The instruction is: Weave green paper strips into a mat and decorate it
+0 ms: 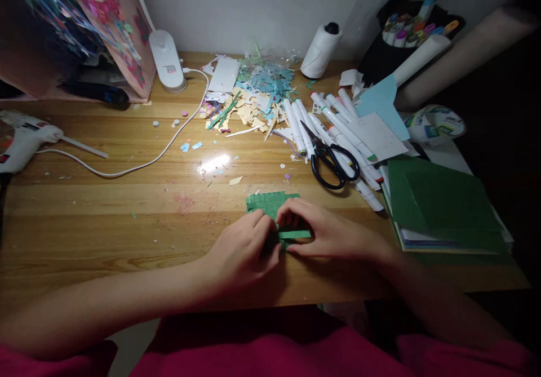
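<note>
A small mat of woven green paper strips [268, 201] lies near the front of the wooden desk, partly hidden by my hands. My left hand [243, 247] is closed over its near left part, with fingers curled and their tips mostly out of sight. From the right, my right hand [333, 230] bends its fingers onto the same weave, its fingertips close to my left hand's. Under the arch of my right hand a loose-ended green paper strip [298, 234] sticks out to the right. My right thumb rests low beside the mat's near edge.
Black-handled scissors [333, 165] lie on several white markers [315, 126] beyond my right hand. Green paper sheets [443, 196] are stacked at right. Paper scraps [253, 98] pile at the back, near a thread spool [322, 50]. A glue gun [29, 137] and white cable [163, 151] occupy the left.
</note>
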The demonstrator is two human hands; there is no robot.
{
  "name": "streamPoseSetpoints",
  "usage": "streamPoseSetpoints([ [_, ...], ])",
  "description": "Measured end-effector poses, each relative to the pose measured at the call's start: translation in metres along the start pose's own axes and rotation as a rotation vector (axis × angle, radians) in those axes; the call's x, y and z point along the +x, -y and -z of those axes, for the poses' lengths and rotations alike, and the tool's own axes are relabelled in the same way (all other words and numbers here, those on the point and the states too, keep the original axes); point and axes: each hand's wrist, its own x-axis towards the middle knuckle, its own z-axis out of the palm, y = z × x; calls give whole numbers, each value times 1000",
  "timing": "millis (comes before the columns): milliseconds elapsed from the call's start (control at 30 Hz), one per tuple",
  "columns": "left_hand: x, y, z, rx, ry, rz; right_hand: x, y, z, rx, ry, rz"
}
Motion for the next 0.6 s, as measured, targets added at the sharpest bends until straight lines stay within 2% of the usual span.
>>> streamPoseSetpoints([
  [167, -1, -1, -5, -12, -36, 49, -1, 3, -12, -48, -80, -35],
  [300, 0, 4, -20, 20, -134, 71, 2, 4, -17, -6, -88, -73],
  [467, 2, 18, -31, 185, -242, -66, 6, 1, -21, -9, -166, -115],
  [600, 1, 26, -31, 192, -216, -109, 8, -2, -22, 6, -195, -119],
])
